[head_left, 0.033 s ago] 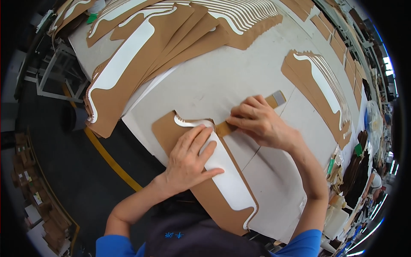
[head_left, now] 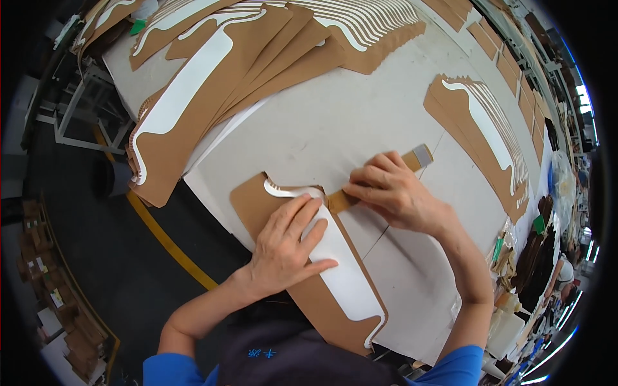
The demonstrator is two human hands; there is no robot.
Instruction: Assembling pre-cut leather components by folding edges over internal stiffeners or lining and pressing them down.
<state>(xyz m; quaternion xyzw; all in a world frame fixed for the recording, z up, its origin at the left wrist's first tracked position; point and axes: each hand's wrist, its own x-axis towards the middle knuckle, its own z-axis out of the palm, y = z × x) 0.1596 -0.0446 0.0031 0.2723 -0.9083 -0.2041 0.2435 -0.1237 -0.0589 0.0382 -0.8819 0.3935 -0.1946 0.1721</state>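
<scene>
A brown leather-like panel (head_left: 250,201) with a white shaped inlay (head_left: 347,280) lies slantwise at the table's near edge. My left hand (head_left: 281,243) rests flat on it, thumb spread and fingertips by the inlay's upper corner. In my right hand (head_left: 391,190) is a flat tan strip-shaped tool (head_left: 342,201), pinched between thumb and fingers. The tool's near end touches the panel's folded edge next to my left fingertips. Its other end, with a grey band, sticks out beyond my knuckles. Small pleats show along the curved edge at the panel's top.
Overlapping brown panels with white inlays (head_left: 187,90) fan out at the far left. Another fanned stack (head_left: 484,119) lies at the right on the pale table (head_left: 290,138). Bottles and bags (head_left: 508,331) crowd the right edge. A yellow floor line (head_left: 161,237) runs at left.
The panel's upper end has shifted slightly nearer to me, and my left hand moved with it. My right hand and the tool have moved a little to the right and nearer.
</scene>
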